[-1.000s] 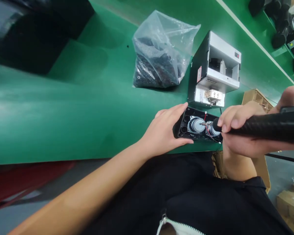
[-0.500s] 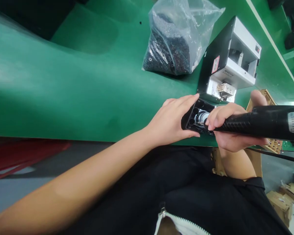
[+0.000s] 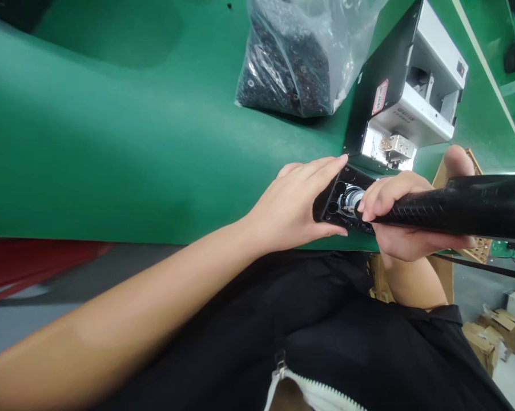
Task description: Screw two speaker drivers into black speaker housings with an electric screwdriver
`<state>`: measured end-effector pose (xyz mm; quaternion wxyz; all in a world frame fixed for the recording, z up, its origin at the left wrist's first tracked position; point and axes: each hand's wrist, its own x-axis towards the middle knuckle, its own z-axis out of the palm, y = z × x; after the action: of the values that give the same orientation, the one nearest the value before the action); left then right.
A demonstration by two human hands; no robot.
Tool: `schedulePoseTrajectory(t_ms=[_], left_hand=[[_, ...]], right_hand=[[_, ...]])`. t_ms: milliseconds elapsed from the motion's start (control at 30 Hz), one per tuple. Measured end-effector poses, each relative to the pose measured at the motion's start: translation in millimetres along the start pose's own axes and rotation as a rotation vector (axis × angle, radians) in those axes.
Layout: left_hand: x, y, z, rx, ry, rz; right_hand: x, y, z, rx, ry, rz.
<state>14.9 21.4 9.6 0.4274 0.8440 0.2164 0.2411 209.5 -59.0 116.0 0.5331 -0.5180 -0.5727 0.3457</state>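
Housing [image 3: 335, 197] lies on the table [image 3: 155, 142] near its edge, open side up, long axis running left to right roughly along that edge; the right hand [image 3: 394, 200] hides its right end. Left hand [image 3: 294, 208]: thumb spread from fingers, straddling the left end. Right fingers curl round the driver [image 3: 446, 205]. Tilting could skid the bit [image 3: 347, 209] into the speaker [image 3: 357, 197]; slack left fingers could let everything twist.

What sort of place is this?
Probably a small-parts assembly workshop: a long green workbench, a clear bag of small dark pieces, and a black handheld tool in the right hand, over a black housing.
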Motion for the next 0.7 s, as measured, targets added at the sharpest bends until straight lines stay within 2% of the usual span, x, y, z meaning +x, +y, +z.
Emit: schedulePoseTrajectory(t_ms=[100,167,433,533,633,700], left_hand=[[-1.2,-1.8,-0.7,0.001,-0.006,0.01],[-2.4,-3.5,-1.0,0.001,-0.004,0.016],[-3.9,-5.2,-1.4,0.01,-0.02,0.001],[-3.1,-6.2,0.0,-0.002,-0.012,0.008],[-5.6,-7.5,-0.5,-0.035,0.021,0.058],[-10.0,-6.3,-3.4,-0.07,0.075,0.117]], right_hand=[[2.0,-3.1,9.0,0.117,0.186,-0.163],[3.8,-5.7,14.0,0.157,0.226,-0.156],[1.1,-6.3,9.7,0.238,0.265,-0.142],[0.8,-5.1,8.0,0.166,0.263,-0.101],[2.8,-11.0,7.8,0.083,0.268,-0.128],[3.5,-20.8,6.8,0.117,0.268,-0.161]])
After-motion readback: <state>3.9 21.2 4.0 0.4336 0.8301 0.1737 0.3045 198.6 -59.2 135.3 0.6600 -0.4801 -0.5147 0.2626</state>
